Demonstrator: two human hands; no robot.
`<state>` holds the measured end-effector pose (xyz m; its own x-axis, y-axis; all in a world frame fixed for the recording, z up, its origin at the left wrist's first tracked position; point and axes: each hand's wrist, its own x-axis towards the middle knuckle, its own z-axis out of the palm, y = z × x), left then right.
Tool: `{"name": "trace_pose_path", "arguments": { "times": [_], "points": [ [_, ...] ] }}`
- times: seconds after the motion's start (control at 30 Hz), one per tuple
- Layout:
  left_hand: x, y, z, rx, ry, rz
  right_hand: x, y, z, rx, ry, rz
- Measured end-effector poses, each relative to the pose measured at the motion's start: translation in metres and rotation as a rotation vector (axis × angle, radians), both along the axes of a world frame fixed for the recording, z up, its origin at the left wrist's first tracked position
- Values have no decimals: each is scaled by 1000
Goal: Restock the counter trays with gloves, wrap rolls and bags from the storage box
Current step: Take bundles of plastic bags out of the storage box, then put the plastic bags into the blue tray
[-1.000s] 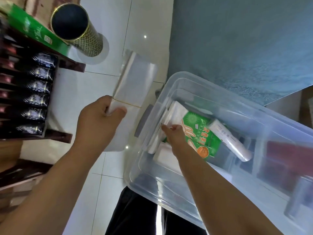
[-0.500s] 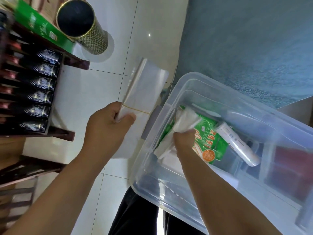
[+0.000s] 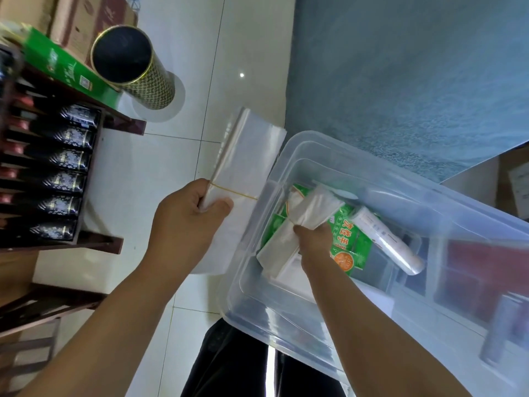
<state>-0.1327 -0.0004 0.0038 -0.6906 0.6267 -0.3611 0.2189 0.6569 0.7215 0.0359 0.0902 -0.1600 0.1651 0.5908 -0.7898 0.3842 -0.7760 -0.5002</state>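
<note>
My left hand (image 3: 186, 222) grips a flat bundle of clear bags (image 3: 246, 156) bound by a rubber band, held just left of the clear storage box (image 3: 286, 319). Inside the box, my right hand (image 3: 313, 239) is closed on a second, folded bundle of clear bags (image 3: 309, 210), lifted slightly and tilted. Under it lies a green glove packet (image 3: 347, 239). A wrap roll (image 3: 383, 239) lies to the right of the packet. The counter trays are out of view.
A dark wooden rack with several black bottles (image 3: 65, 181) stands at the left. A green carton (image 3: 63, 67) and a gold-patterned tube (image 3: 134, 67) sit near its top. A blue-grey surface (image 3: 400, 81) lies behind the box. White tiled floor (image 3: 160, 167) below.
My right hand has closed on the folded bag bundle in the box and raised it off the green packet. My left hand keeps its bundle, nearly still.
</note>
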Motion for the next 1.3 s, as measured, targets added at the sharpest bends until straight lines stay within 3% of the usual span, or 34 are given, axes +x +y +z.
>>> {"name": "trace_pose_path", "arguments": {
  "times": [0.17,0.43,0.6,1.03,1.3],
  "points": [
    [12,6,25,24,-87,3,34,0,85,94,358,48],
    [63,29,96,103,-200,-206,88,5,250,332,632,-4],
    [122,43,143,225,-255,-345,130,-17,325,514,600,-113],
    [325,27,241,401,-473,-815,318,-129,430,881,384,-515],
    [481,-45,278,454,-453,-1079,465,-255,466,914,216,-792]
  ]
}}
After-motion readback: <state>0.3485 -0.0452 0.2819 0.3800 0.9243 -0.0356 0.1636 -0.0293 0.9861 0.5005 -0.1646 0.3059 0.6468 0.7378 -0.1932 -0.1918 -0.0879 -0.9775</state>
